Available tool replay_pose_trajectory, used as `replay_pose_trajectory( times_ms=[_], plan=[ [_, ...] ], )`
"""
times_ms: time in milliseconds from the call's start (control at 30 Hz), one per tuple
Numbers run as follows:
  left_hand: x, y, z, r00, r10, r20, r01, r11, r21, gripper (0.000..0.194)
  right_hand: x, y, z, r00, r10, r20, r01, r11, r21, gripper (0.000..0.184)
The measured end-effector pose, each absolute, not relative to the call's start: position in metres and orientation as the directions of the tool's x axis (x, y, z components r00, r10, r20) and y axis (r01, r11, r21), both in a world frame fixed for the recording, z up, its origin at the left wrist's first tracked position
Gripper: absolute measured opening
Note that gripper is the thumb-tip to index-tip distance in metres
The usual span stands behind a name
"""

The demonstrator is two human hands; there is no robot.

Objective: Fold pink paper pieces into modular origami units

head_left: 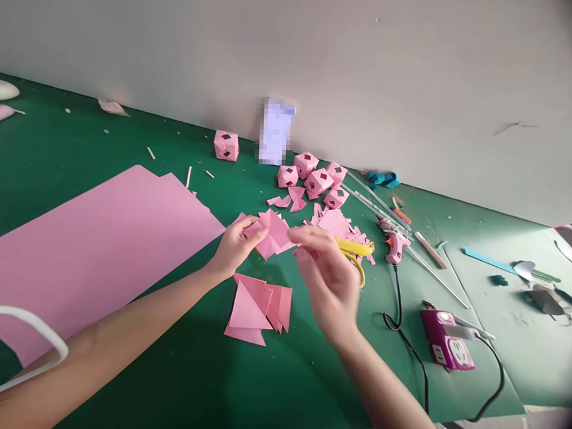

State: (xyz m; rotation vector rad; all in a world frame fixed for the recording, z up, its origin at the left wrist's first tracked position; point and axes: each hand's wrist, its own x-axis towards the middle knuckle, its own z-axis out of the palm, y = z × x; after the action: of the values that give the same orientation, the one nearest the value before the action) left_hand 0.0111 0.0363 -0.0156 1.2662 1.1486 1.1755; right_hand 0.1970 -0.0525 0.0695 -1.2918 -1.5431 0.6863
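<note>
My left hand (240, 243) pinches a creased piece of pink paper (270, 231) between thumb and fingers, above the green table. At the paper's right corner, my right hand (329, 275) has its thumb and fingertips closed together; it is slightly blurred. Below the hands lie several folded pink paper triangles (252, 307). Just beyond the right hand are yellow-handled scissors (357, 248), partly hidden by it, among pink paper scraps (335, 221).
Large pink sheets (101, 245) cover the left side. Several pink paper cubes (319, 182) sit at the back near a propped phone (276, 131). On the right are a pink glue gun (397, 245), clear glue sticks (436, 282) and a purple power strip (445, 339) with black cords.
</note>
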Motion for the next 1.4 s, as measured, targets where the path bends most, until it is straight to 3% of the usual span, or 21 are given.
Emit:
replay_pose_trajectory(
  times_ms=[67, 233, 467, 667, 833, 967, 1200, 1400],
  plan=[
    [0.011, 0.037, -0.017, 0.104, 0.995, 0.005, -0.085, 0.004, 0.996, 0.034, 0.192, -0.028, 0.040, 0.118, 0.925, 0.362, 0.388, 0.293, -0.874, 0.044],
    [0.010, 0.034, -0.008, 0.174, 0.985, -0.008, -0.078, 0.022, 0.997, 0.036, 0.194, -0.005, -0.016, -0.080, 0.894, 0.440, 0.432, 0.429, -0.793, 0.052],
    [0.014, 0.031, -0.008, 0.158, 0.987, -0.012, -0.059, 0.022, 0.998, 0.056, 0.197, -0.009, -0.010, -0.118, 0.898, 0.424, 0.464, 0.427, -0.776, 0.013],
    [0.014, 0.031, -0.008, 0.185, 0.983, -0.022, -0.079, 0.038, 0.996, 0.064, 0.198, -0.006, -0.020, -0.106, 0.873, 0.477, 0.525, 0.456, -0.718, 0.009],
    [0.013, 0.029, -0.001, 0.311, 0.949, -0.051, -0.014, 0.058, 0.998, 0.060, 0.198, -0.004, -0.020, -0.097, 0.868, 0.487, 0.462, 0.473, -0.750, 0.013],
    [0.011, 0.028, 0.003, 0.372, 0.927, -0.043, -0.031, 0.059, 0.998, 0.060, 0.199, -0.001, -0.017, -0.052, 0.924, 0.378, 0.365, 0.370, -0.854, 0.021],
    [0.010, 0.025, 0.002, 0.439, 0.898, -0.013, -0.010, 0.020, 1.000, 0.078, 0.198, 0.001, -0.013, 0.002, 0.979, 0.204, 0.240, 0.198, -0.950, 0.035],
    [0.011, 0.023, -0.003, 0.362, 0.932, -0.009, 0.081, -0.022, 0.997, 0.069, 0.195, -0.001, -0.014, 0.057, 0.984, 0.170, 0.149, 0.160, -0.976, 0.036]
  ],
)
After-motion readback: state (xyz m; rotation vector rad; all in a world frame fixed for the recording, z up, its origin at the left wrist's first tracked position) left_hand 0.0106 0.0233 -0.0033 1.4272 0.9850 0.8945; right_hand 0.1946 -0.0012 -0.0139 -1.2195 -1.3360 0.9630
